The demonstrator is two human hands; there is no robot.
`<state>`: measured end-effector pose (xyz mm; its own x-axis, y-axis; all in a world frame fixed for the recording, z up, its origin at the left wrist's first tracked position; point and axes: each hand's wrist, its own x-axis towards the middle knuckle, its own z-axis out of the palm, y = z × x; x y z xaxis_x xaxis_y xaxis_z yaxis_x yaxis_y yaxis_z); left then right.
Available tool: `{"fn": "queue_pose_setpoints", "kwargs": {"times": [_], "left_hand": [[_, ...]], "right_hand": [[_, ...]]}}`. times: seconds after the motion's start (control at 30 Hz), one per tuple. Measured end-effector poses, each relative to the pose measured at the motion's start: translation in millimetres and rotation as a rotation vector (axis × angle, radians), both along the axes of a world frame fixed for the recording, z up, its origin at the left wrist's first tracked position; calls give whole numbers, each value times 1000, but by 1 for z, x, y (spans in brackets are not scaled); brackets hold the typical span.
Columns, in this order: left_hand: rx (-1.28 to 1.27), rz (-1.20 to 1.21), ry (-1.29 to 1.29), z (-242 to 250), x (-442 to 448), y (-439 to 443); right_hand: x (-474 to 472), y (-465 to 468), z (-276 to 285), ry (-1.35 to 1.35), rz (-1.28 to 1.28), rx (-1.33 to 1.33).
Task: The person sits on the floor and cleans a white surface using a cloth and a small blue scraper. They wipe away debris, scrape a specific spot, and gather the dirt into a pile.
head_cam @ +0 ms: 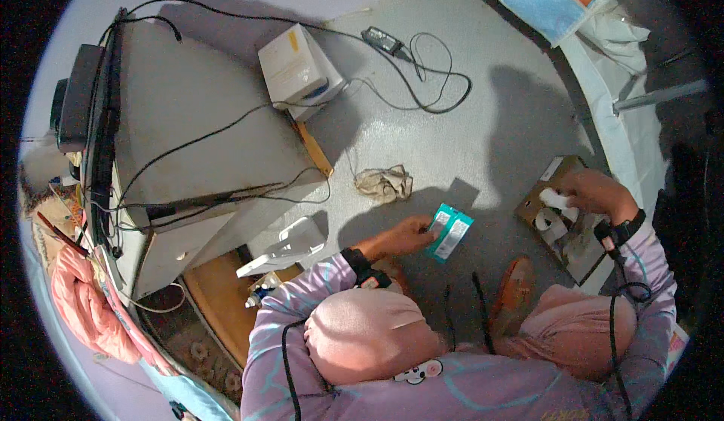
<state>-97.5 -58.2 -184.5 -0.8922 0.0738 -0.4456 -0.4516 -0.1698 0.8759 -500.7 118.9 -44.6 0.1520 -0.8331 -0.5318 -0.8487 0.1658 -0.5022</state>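
Observation:
Between the thumb and fingers of my left hand (404, 237) is a flat teal packet (458, 223) with white printed labels, held by its left edge above the floor. My right hand (599, 192) reaches over an open shallow box (594, 251) at the right. Its fingers are at a white item (557, 201), partly hidden by the hand; what it is and whether it is gripped cannot be told. Inside the box, below the fingers, lies another white piece (548, 224). A crumpled beige cloth (384, 183) rests on the floor beyond my left hand.
A grey cabinet (209, 115) with cables across it stands at the left, a white box (300, 70) by its far edge. A power adapter (382, 40) and looped cable lie on the floor. White plastic containers (300, 237) sit near my left forearm. A metal leg (662, 95) stands at right.

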Motion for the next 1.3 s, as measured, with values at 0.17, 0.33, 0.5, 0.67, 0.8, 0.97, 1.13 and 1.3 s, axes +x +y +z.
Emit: {"fn": "queue_pose_setpoints", "kwargs": {"times": [0.17, 0.33, 0.5, 0.67, 0.8, 0.97, 1.13, 1.3], "left_hand": [[-43, -49, -237, -6, 52, 6], [59, 226, -355, 2, 84, -4], [-1, 838, -213, -9, 115, -11], [-390, 1067, -211, -20, 127, -27], [-667, 1057, -86, -34, 105, -72], [-732, 1089, -349, -52, 58, -142], [-1242, 1462, -157, -79, 13, -214], [-1452, 1396, -359, -109, 25, -286]], "right_hand": [[26, -24, -4, 166, 91, 19], [131, -91, -48, -88, 377, -326], [236, -143, -119, -213, 266, -520], [300, -176, -200, 147, 404, -444], [285, -161, -219, -87, 207, -647], [230, -135, -206, -24, 120, -579], [206, -126, -207, 84, 11, -588], [212, -119, -219, 59, -81, -659]]}}
